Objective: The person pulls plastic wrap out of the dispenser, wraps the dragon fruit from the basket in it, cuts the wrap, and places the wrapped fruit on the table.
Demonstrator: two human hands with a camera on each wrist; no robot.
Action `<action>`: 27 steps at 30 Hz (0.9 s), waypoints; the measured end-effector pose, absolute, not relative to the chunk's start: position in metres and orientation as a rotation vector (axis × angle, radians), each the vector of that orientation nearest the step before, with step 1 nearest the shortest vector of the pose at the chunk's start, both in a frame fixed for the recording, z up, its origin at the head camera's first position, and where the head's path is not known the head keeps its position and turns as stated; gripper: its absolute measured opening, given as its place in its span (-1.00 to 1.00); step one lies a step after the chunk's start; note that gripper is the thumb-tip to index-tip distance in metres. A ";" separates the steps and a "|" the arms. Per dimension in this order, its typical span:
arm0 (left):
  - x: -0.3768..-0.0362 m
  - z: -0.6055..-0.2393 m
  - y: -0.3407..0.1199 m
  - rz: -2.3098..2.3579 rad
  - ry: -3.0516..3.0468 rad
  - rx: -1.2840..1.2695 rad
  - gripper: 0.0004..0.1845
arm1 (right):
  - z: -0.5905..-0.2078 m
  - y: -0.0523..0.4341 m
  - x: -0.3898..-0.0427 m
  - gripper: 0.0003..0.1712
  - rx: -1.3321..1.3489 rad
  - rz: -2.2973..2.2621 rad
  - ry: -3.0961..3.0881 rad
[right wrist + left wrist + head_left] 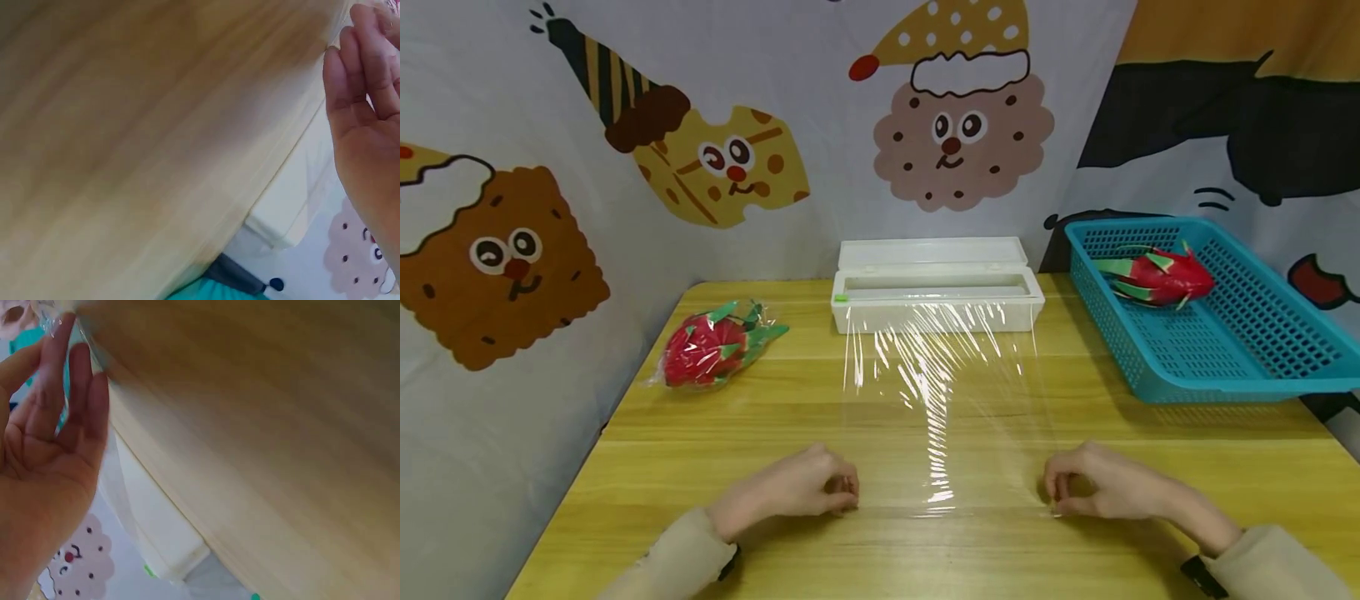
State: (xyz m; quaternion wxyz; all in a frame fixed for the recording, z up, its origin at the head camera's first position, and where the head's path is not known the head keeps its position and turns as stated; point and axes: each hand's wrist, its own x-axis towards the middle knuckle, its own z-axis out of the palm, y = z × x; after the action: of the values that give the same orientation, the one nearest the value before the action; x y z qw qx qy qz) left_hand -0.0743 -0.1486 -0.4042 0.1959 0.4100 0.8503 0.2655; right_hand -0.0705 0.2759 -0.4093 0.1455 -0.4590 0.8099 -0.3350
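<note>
A sheet of clear cling film [936,417] stretches toward me from a white cling film dispenser box [936,315], whose lid stands up at the back. My left hand [805,483] pinches the film's near left corner between thumb and forefinger. At the near right corner my right hand [1105,483] pinches it the same way. Both hands are low over the wooden table, with the film taut between them. In the left wrist view the left hand [53,437] shows a bit of film at its fingertips. The right wrist view shows the right hand [369,94] from the palm side.
On the left of the table [715,433] lies a red dragon fruit [711,346] wrapped in clear film. A blue plastic basket [1150,379] stands at the right, with another dragon fruit [1172,277] inside. A printed cloth [820,167] hangs behind the table.
</note>
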 end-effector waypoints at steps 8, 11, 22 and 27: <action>-0.071 -0.408 -0.144 0.477 2.595 1.402 -0.83 | -0.410 0.275 -0.062 -0.59 -1.569 -0.594 2.688; -0.070 -0.412 -0.149 0.373 2.708 1.469 -0.64 | -0.411 0.279 -0.060 -0.53 -1.520 -0.404 2.828; -0.063 -0.417 -0.161 0.263 2.715 1.218 -0.22 | -0.406 0.288 -0.054 -0.45 -1.052 -0.222 2.814; -0.063 -0.417 -0.161 0.258 2.693 1.191 -0.23 | -0.390 0.293 -0.061 -0.51 -0.970 -0.232 2.649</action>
State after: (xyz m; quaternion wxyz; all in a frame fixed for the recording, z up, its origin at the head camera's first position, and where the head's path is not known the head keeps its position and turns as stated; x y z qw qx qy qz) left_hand -0.0627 -0.1614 -0.4173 0.0930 0.4012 0.9071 0.0868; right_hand -0.0608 0.2926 -0.3898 0.1551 -0.3385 0.9246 -0.0808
